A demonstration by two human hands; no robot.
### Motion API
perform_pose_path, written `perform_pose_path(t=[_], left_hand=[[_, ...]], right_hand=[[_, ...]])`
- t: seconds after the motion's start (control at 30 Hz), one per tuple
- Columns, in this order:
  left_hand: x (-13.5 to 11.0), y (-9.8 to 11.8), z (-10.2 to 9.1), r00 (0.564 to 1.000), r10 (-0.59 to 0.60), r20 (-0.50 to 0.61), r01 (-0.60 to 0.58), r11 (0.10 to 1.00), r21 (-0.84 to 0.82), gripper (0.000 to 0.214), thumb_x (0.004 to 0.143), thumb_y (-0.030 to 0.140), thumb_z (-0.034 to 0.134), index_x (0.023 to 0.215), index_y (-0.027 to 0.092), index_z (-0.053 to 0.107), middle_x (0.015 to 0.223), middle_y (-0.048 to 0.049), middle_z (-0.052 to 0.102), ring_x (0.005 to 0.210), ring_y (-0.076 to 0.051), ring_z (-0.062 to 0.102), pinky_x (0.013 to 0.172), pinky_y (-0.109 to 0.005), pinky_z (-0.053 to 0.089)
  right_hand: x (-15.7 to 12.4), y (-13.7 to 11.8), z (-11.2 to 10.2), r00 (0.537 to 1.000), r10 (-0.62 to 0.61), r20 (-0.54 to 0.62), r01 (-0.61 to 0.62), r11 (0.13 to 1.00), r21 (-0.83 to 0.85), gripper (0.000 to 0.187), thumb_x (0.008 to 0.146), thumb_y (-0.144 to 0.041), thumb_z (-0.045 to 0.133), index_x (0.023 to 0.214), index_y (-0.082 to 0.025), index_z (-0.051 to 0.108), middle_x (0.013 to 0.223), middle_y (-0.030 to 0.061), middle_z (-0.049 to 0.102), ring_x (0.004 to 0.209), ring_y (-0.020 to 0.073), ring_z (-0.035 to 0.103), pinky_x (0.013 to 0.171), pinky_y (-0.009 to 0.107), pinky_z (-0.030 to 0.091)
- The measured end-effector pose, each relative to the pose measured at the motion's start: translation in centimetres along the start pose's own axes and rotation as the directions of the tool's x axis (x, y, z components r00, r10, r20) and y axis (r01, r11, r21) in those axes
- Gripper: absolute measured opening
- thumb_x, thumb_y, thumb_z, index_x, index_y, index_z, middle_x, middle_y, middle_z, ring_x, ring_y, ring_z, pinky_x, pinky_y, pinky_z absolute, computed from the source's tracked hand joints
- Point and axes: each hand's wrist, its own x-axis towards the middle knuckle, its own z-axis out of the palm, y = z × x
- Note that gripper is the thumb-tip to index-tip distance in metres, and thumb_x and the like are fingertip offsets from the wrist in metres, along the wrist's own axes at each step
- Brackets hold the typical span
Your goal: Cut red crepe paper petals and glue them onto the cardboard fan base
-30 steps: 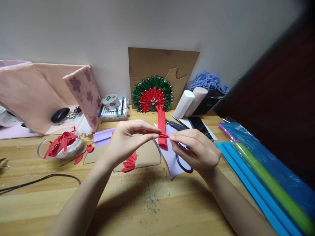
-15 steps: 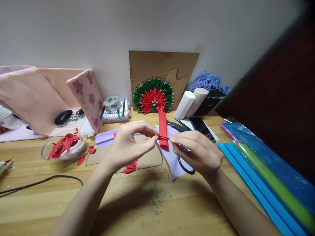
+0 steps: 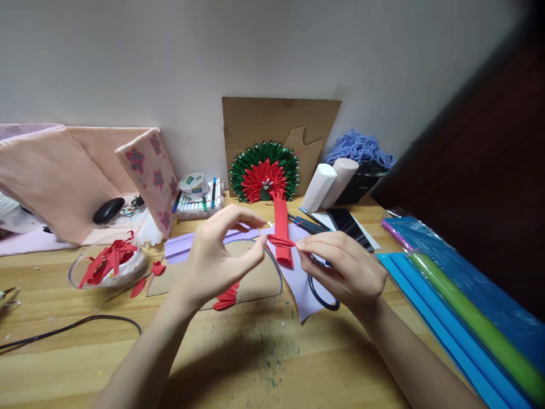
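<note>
A small red crepe-paper petal (image 3: 280, 241) is pinched at its right end by my right hand (image 3: 343, 264). Its free end points left towards my left hand (image 3: 223, 255), whose thumb and fingers are parted with a gap between them. Behind the petal lies a long folded strip of red crepe paper (image 3: 281, 216) on a lilac sheet (image 3: 304, 301). Below my left hand, several red petals (image 3: 226, 296) lie on a rounded cardboard piece (image 3: 255, 281). Part of a dark scissors handle (image 3: 327, 302) shows under my right hand.
A red and green peacock fan (image 3: 264, 170) leans against a cardboard panel (image 3: 281, 119). At left stands a clear bowl (image 3: 76, 274) of red scraps, with a black cable (image 3: 89, 319) nearer me. Rolled blue paper (image 3: 419, 307) lies along the right side; markers (image 3: 200, 199) sit at the back.
My left fingers have let go of the petal's left end and spread apart. My right hand keeps its pinch. The camera view has tilted up slightly.
</note>
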Motion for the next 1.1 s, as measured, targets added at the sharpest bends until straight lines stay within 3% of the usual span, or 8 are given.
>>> perform_pose_path(t=[0.17, 0.4, 0.63, 1.1], left_hand=[[-0.1, 0.4, 0.8, 0.981, 0.143, 0.131, -0.143, 0.990, -0.015, 0.014, 0.077, 0.016, 0.062, 0.091, 0.017, 0.063, 0.100, -0.0080, 0.062, 0.095, -0.018, 0.058, 0.086, -0.031, 0.047], [-0.2, 0.3, 1.1, 0.976, 0.145, 0.165, -0.137, 0.989, -0.056, 0.011, 0.080, 0.018, 0.062, 0.091, 0.017, 0.064, 0.090, -0.0057, 0.066, 0.085, -0.016, 0.061, 0.080, -0.029, 0.048], [-0.1, -0.2, 1.0, 0.963, 0.233, 0.138, -0.229, 0.972, -0.045, 0.007, 0.079, 0.018, 0.065, 0.086, 0.016, 0.065, 0.083, -0.0038, 0.067, 0.077, -0.013, 0.060, 0.072, -0.026, 0.048], [0.0, -0.3, 0.6, 0.957, 0.263, 0.118, -0.264, 0.964, -0.006, 0.007, 0.080, 0.017, 0.064, 0.085, 0.015, 0.068, 0.082, -0.0050, 0.068, 0.076, -0.013, 0.061, 0.070, -0.026, 0.049]], right_hand=[[0.1, -0.1, 0.0, 1.000, -0.012, 0.008, 0.012, 1.000, -0.002, 0.028, 0.074, -0.006, 0.067, 0.099, -0.018, 0.062, 0.082, 0.0054, 0.070, 0.076, 0.0172, 0.066, 0.067, 0.030, 0.057], [0.1, -0.2, -0.1, 1.000, -0.029, 0.012, 0.029, 1.000, -0.007, 0.027, 0.075, -0.008, 0.067, 0.099, -0.017, 0.062, 0.082, 0.0055, 0.070, 0.077, 0.0167, 0.066, 0.068, 0.029, 0.057], [-0.1, 0.0, -0.2, 0.998, -0.047, 0.045, 0.046, 0.999, 0.016, 0.030, 0.076, -0.008, 0.067, 0.104, -0.017, 0.061, 0.085, 0.0071, 0.070, 0.081, 0.0176, 0.065, 0.071, 0.031, 0.057], [0.1, -0.3, -0.3, 0.997, -0.051, 0.064, 0.052, 0.999, -0.010, 0.030, 0.077, -0.008, 0.065, 0.105, -0.018, 0.060, 0.085, 0.0059, 0.070, 0.080, 0.0168, 0.065, 0.071, 0.030, 0.057]])
